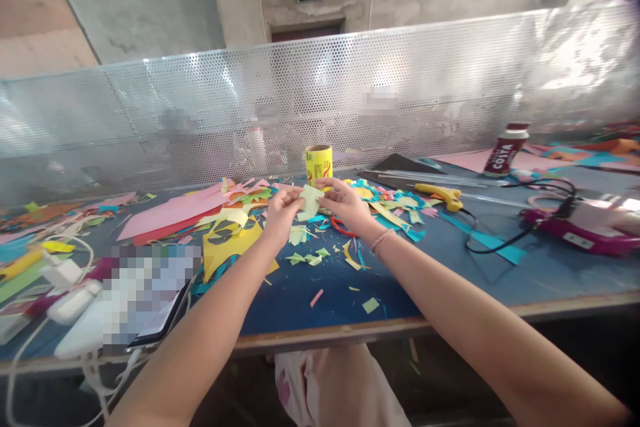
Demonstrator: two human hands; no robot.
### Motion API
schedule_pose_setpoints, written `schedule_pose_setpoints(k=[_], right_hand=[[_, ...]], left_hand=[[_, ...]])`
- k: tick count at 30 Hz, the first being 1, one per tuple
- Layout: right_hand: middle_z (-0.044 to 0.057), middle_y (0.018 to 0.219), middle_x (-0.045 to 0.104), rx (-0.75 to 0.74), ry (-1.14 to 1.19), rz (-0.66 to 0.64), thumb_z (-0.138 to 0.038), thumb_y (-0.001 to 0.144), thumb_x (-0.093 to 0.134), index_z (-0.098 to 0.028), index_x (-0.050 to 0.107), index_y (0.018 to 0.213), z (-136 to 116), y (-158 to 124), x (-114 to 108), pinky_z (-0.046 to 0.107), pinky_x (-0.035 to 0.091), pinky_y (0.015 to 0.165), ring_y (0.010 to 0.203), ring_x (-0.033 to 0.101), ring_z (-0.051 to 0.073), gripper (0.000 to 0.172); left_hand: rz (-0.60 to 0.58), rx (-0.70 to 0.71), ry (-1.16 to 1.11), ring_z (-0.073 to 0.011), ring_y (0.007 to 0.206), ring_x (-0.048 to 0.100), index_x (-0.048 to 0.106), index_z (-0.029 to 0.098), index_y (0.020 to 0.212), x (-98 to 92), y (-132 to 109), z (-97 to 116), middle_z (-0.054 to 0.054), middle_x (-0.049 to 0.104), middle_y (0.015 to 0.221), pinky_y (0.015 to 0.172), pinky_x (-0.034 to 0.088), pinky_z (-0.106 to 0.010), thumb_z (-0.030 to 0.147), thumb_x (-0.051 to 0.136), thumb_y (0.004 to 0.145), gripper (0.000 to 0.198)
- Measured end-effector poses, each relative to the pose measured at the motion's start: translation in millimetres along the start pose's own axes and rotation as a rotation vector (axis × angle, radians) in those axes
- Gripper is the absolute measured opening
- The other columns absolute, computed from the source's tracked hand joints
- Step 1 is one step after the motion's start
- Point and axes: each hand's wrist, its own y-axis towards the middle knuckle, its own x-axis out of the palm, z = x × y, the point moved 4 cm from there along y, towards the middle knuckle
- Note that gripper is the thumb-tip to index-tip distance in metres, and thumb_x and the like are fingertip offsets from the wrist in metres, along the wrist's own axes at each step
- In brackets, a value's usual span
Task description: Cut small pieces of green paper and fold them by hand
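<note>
A small pale green piece of paper (311, 202) is held up over the table between my two hands. My left hand (284, 212) pinches its left edge, and my right hand (347, 205) grips its right side with the fingertips. Behind the paper stands a yellow cardboard tube (319, 163), partly covered by my fingers. Below my hands lie several small folded green paper pieces (306, 258) and a loose green scrap (371, 305). A red loop of cord or wire (342, 227) is partly hidden beside my right hand.
Yellow cut paper (233, 243) and pink sheets (170, 212) lie at left, near a tablet-like device (165, 320) and white cables. To the right are a yellow glue gun (440, 195), a purple power strip (575, 233) and a bottle (506, 150). A perforated metal screen (280, 100) borders the back.
</note>
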Motion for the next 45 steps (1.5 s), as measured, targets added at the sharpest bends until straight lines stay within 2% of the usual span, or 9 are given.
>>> schedule_pose_setpoints(k=[6,10,15,20,24,28,34,40,45], right_hand=[[0.0,0.067,0.061,0.041,-0.11,-0.032,-0.026,0.067,0.064,-0.018,0.063,0.085,3.1,-1.2,2.9,0.029,0.049,0.063,0.063,0.059,0.013,0.02],[0.001,0.069,0.064,0.059,-0.058,0.048,-0.028,0.064,0.067,-0.019,0.062,0.08,5.7,0.6,0.0,0.03,0.051,0.065,0.067,0.061,0.014,0.02],[0.0,0.066,0.063,0.064,-0.042,0.153,-0.03,0.06,0.069,-0.02,0.06,0.073,0.4,0.5,-2.8,0.029,0.051,0.063,0.064,0.06,0.014,0.018],[0.001,0.068,0.065,0.063,-0.094,0.156,-0.029,0.065,0.065,-0.019,0.064,0.075,-4.6,-1.8,-3.0,0.029,0.05,0.062,0.064,0.06,0.014,0.014],[0.001,0.071,0.065,0.028,-0.1,0.12,-0.026,0.067,0.062,-0.019,0.066,0.077,-5.2,-1.1,-4.2,0.029,0.05,0.065,0.066,0.059,0.013,0.012],[0.0,0.074,0.064,0.04,0.031,0.105,-0.025,0.065,0.066,-0.021,0.063,0.087,-0.2,1.0,-5.2,0.028,0.05,0.067,0.069,0.06,0.012,0.023],[-0.003,0.072,0.062,0.219,0.27,0.093,-0.024,0.058,0.073,-0.023,0.059,0.097,10.6,1.6,-1.9,0.027,0.052,0.067,0.066,0.06,0.01,0.042],[-0.001,0.073,0.063,0.341,0.395,0.088,-0.021,0.054,0.077,-0.018,0.06,0.078,19.1,1.3,-2.7,0.024,0.053,0.068,0.066,0.061,0.01,0.029],[-0.001,0.07,0.062,0.428,0.445,0.066,-0.018,0.056,0.076,-0.018,0.061,0.073,21.3,0.4,-5.1,0.024,0.054,0.067,0.063,0.061,0.01,0.023]], left_hand=[[0.055,-0.003,-0.011,-0.0134,0.076,0.059,0.058,0.019,0.084,-3.2,1.9,3.4,-0.004,0.063,0.086,0.07,0.046,-0.027,0.025,0.067,0.065,0.023],[0.01,-0.025,-0.111,-0.0143,0.078,0.06,0.059,0.018,0.079,0.1,0.6,6.8,-0.003,0.064,0.085,0.074,0.046,-0.029,0.024,0.065,0.064,0.017],[0.015,-0.024,-0.078,-0.0115,0.075,0.059,0.061,0.018,0.074,-0.9,-1.1,4.3,0.0,0.062,0.08,0.073,0.046,-0.026,0.022,0.068,0.061,0.015],[0.081,-0.025,-0.037,-0.0109,0.069,0.057,0.063,0.017,0.073,-3.3,-0.7,2.0,-0.001,0.062,0.074,0.068,0.046,-0.025,0.024,0.071,0.058,0.018],[0.097,-0.043,-0.074,-0.0126,0.071,0.058,0.063,0.017,0.071,-2.5,-1.0,5.0,-0.001,0.062,0.075,0.069,0.047,-0.027,0.023,0.069,0.057,0.016],[0.074,-0.054,-0.084,-0.0135,0.073,0.06,0.061,0.018,0.077,-1.2,-1.9,7.1,0.0,0.062,0.075,0.069,0.047,-0.028,0.02,0.066,0.06,0.018],[0.116,-0.121,-0.125,-0.0117,0.065,0.059,0.057,0.02,0.09,-3.3,-0.9,1.7,0.001,0.062,0.071,0.067,0.047,-0.028,0.015,0.067,0.059,0.033],[0.071,-0.228,-0.213,-0.0106,0.063,0.059,0.062,0.013,0.074,-0.9,-0.5,-2.7,-0.001,0.064,0.071,0.065,0.047,-0.025,0.012,0.068,0.056,0.019],[0.038,-0.317,-0.253,-0.0101,0.064,0.06,0.063,0.013,0.075,-1.7,-0.7,-7.0,-0.002,0.065,0.069,0.066,0.048,-0.024,0.009,0.066,0.06,0.016]])
